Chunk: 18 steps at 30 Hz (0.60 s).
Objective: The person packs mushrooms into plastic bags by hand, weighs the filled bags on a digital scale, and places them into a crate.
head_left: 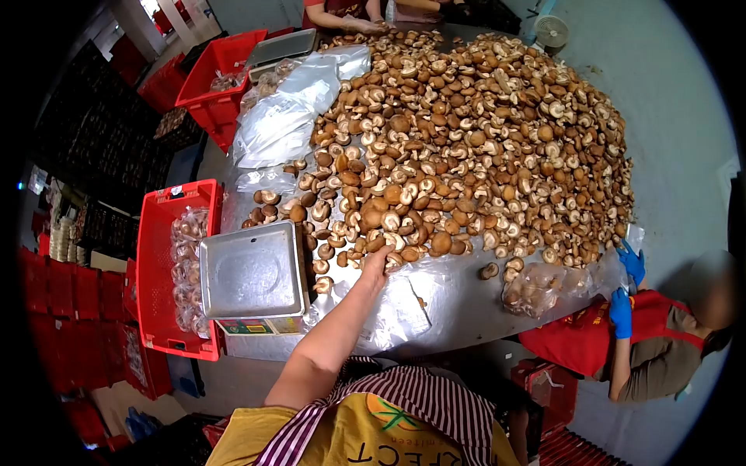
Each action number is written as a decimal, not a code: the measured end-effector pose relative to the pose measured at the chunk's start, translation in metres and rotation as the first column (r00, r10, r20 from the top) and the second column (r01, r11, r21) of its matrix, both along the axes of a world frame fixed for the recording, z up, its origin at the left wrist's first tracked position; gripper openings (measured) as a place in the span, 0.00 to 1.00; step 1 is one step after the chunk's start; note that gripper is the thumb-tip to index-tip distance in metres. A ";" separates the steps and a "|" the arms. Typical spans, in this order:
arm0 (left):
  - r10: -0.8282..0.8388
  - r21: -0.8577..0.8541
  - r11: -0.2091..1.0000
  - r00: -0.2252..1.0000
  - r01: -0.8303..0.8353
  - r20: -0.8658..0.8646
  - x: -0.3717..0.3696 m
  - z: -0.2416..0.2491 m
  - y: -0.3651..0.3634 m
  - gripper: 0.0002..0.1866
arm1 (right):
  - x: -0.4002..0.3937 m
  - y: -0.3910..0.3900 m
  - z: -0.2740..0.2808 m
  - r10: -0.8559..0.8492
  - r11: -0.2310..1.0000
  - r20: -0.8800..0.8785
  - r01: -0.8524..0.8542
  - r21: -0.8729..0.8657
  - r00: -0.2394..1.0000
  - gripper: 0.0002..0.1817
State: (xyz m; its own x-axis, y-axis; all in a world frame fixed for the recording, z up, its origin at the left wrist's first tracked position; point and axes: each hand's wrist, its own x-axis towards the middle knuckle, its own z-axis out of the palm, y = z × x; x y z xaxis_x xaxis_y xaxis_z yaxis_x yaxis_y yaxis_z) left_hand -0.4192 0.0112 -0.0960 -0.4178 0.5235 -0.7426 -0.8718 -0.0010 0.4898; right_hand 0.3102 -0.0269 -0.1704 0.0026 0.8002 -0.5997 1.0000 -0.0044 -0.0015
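Note:
My left hand [375,266] reaches to the near edge of a large heap of brown mushrooms [466,140]. Its fingers are drawn together beside a pale-stemmed mushroom [394,240]; what they hold is hidden. A clear plastic bag [396,311] lies on the metal table just right of my forearm. To the left of that arm stands a weighing scale [252,268] with a bare metal pan. My right hand is out of view.
Red crates [179,194] with bagged mushrooms [189,268] stand at the left. Flat plastic bags [280,116] lie near a second scale [282,46]. At the right, a co-worker's blue gloves [622,312] hold a mushroom bag [536,289]. Another person's hand [361,26] is across the table.

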 end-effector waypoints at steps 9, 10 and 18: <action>-0.347 -0.146 0.938 0.816 0.315 -0.463 0.015 0.032 -0.004 0.39 | -0.421 0.152 0.117 -0.417 0.906 -0.793 0.134 -0.401 0.443 0.22; -0.396 -0.136 0.917 0.826 0.374 -0.400 0.012 0.033 -0.007 0.39 | -0.450 0.164 0.118 -0.492 0.870 -0.764 0.193 -0.454 0.417 0.22; -0.320 0.039 0.944 0.936 0.329 -0.146 -0.004 0.027 -0.022 0.44 | -0.524 0.255 0.028 -0.871 0.451 -0.486 0.274 -0.849 -0.072 0.13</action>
